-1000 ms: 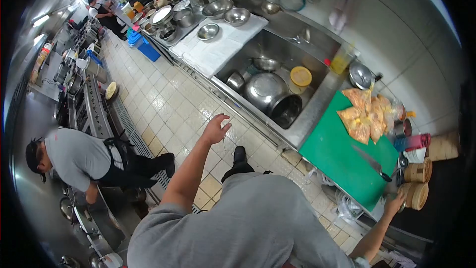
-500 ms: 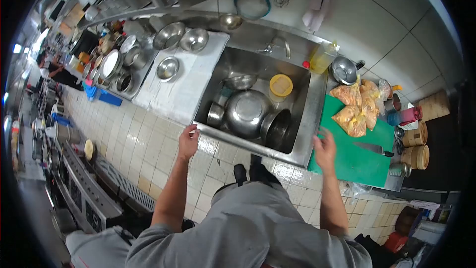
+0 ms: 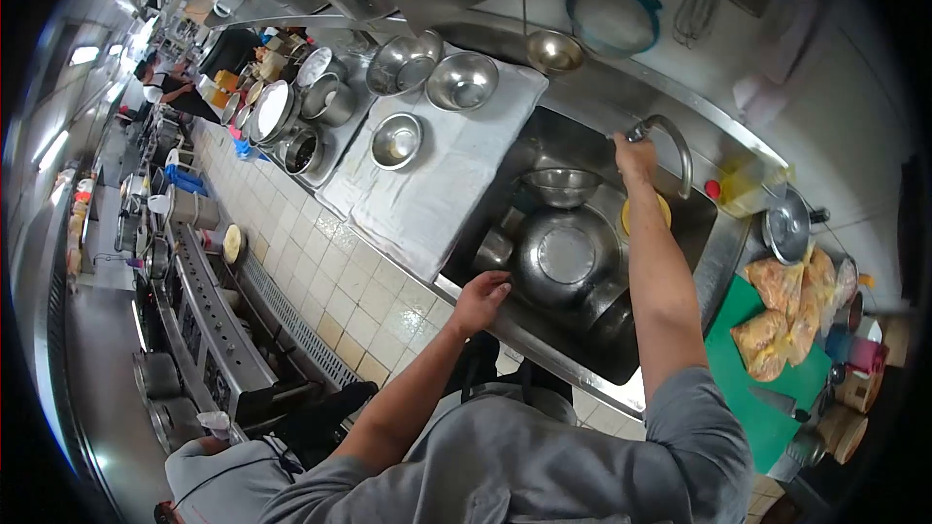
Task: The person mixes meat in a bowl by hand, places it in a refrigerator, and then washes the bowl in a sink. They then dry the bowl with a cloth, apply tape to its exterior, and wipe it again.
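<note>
My right hand is closed around the base of the curved metal faucet, where the handle sits; the fingers partly hide it. My left hand hangs over the front rim of the steel sink, fingers loosely bent and holding nothing. Inside the sink lies a large metal bowl, bottom up. Around it are a smaller bowl, a small metal pot and another metal vessel. A yellow-lidded tub is partly covered by my right forearm.
Left of the sink, metal bowls rest on a white cloth. To the right, a green cutting board carries bagged food and a knife. A sieve and ladle hang above. A person stands far left.
My right hand has moved from beside the cutting board up to the faucet. My left hand has shifted along the sink's front edge. The view has turned leftward.
</note>
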`<move>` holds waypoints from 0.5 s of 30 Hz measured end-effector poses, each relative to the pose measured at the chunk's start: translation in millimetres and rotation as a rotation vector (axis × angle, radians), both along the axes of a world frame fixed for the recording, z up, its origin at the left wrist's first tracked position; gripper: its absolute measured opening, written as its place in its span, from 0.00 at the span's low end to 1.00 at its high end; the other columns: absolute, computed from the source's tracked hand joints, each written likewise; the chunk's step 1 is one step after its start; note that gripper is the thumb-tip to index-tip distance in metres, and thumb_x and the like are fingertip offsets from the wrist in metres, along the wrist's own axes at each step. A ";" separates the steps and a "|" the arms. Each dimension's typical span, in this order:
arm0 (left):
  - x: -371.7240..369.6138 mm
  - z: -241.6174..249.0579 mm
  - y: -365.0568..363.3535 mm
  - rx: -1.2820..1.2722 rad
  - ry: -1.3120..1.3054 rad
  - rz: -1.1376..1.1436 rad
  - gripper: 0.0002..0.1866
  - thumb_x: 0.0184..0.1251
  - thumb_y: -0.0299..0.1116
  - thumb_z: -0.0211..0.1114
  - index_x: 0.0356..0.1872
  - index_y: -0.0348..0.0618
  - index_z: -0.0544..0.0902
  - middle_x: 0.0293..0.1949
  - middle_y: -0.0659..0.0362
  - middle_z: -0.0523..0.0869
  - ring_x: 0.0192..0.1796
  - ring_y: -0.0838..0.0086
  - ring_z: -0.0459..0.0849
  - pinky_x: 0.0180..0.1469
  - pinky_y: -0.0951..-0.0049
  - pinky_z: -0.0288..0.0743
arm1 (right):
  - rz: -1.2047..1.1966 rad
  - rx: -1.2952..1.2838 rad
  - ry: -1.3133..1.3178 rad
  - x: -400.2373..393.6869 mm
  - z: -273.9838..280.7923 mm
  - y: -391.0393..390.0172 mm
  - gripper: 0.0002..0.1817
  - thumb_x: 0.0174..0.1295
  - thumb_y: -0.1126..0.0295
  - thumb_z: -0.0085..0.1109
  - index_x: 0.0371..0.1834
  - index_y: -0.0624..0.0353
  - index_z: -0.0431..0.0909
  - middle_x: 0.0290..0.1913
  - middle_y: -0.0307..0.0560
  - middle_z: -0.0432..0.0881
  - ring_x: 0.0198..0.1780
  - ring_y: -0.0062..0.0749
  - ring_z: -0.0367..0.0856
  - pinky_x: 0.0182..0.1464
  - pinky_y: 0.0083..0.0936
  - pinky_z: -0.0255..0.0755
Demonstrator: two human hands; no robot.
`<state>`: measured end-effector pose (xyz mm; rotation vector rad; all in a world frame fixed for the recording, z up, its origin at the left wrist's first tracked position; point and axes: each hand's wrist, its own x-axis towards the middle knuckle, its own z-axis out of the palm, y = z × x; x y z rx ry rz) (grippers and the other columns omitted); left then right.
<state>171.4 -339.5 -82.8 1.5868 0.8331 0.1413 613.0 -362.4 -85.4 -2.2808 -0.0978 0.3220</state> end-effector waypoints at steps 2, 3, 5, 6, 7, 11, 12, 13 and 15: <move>-6.2 8.0 25.4 -0.444 -0.133 0.282 0.21 0.74 0.38 0.68 0.62 0.40 0.78 0.53 0.55 0.84 0.51 0.67 0.86 0.54 0.61 0.84 | 0.071 -0.130 -0.111 -10.8 17.7 -12.0 0.21 0.63 0.54 0.67 0.42 0.63 0.80 0.44 0.62 0.87 0.50 0.58 0.86 0.53 0.50 0.77; -5.7 22.7 46.9 -0.477 -0.164 0.353 0.25 0.73 0.41 0.69 0.64 0.40 0.76 0.53 0.55 0.83 0.50 0.65 0.87 0.53 0.59 0.85 | 0.135 -0.264 -0.223 -20.1 23.2 -19.1 0.19 0.62 0.58 0.67 0.45 0.63 0.80 0.47 0.64 0.87 0.56 0.62 0.83 0.58 0.53 0.74; -17.1 12.0 118.7 -0.474 -0.271 0.465 0.25 0.78 0.41 0.61 0.68 0.39 0.71 0.57 0.52 0.81 0.50 0.61 0.86 0.54 0.57 0.84 | 0.206 -0.281 -0.315 -18.6 3.9 -31.3 0.18 0.64 0.60 0.65 0.48 0.62 0.78 0.45 0.58 0.87 0.48 0.53 0.86 0.48 0.46 0.77; -11.9 17.8 152.8 -0.450 -0.357 0.600 0.24 0.79 0.39 0.58 0.68 0.38 0.70 0.56 0.50 0.80 0.51 0.57 0.86 0.55 0.55 0.83 | 0.278 -0.298 -0.417 -13.0 -9.3 -40.0 0.17 0.65 0.63 0.63 0.52 0.62 0.77 0.42 0.53 0.87 0.40 0.45 0.89 0.38 0.40 0.81; -11.0 15.5 195.3 -0.456 -0.390 0.682 0.23 0.79 0.39 0.57 0.67 0.37 0.68 0.54 0.49 0.80 0.52 0.54 0.85 0.56 0.54 0.83 | 0.279 -0.307 -0.421 -8.0 -26.1 -51.8 0.17 0.65 0.63 0.63 0.52 0.62 0.77 0.42 0.53 0.87 0.40 0.45 0.89 0.38 0.40 0.81; -6.7 -37.4 338.5 -0.841 -0.474 0.803 0.16 0.81 0.38 0.56 0.56 0.35 0.70 0.37 0.51 0.82 0.35 0.62 0.84 0.48 0.56 0.86 | -0.036 0.474 0.230 -21.0 -52.9 -118.0 0.08 0.69 0.70 0.57 0.47 0.59 0.79 0.38 0.46 0.86 0.35 0.36 0.85 0.35 0.33 0.79; 2.1 -33.6 353.8 -0.717 -0.389 0.685 0.13 0.80 0.37 0.56 0.52 0.35 0.74 0.32 0.54 0.82 0.32 0.66 0.82 0.46 0.59 0.86 | -0.319 0.765 0.446 -37.3 -49.2 -136.2 0.06 0.69 0.72 0.56 0.46 0.59 0.79 0.36 0.45 0.85 0.33 0.34 0.83 0.33 0.31 0.78; 16.6 -28.8 353.7 -0.501 -0.276 0.694 0.11 0.79 0.35 0.57 0.47 0.35 0.78 0.33 0.54 0.83 0.31 0.69 0.82 0.43 0.65 0.86 | -0.351 0.821 0.487 -50.9 -50.6 -149.7 0.06 0.69 0.72 0.57 0.46 0.60 0.79 0.34 0.46 0.84 0.33 0.35 0.83 0.34 0.32 0.79; 38.9 -33.7 352.0 -0.374 -0.444 0.841 0.07 0.74 0.30 0.59 0.42 0.34 0.79 0.39 0.52 0.85 0.34 0.66 0.85 0.39 0.65 0.87 | -0.448 0.884 0.553 -75.4 -35.4 -150.4 0.07 0.68 0.74 0.56 0.45 0.64 0.79 0.32 0.48 0.82 0.33 0.37 0.83 0.38 0.35 0.82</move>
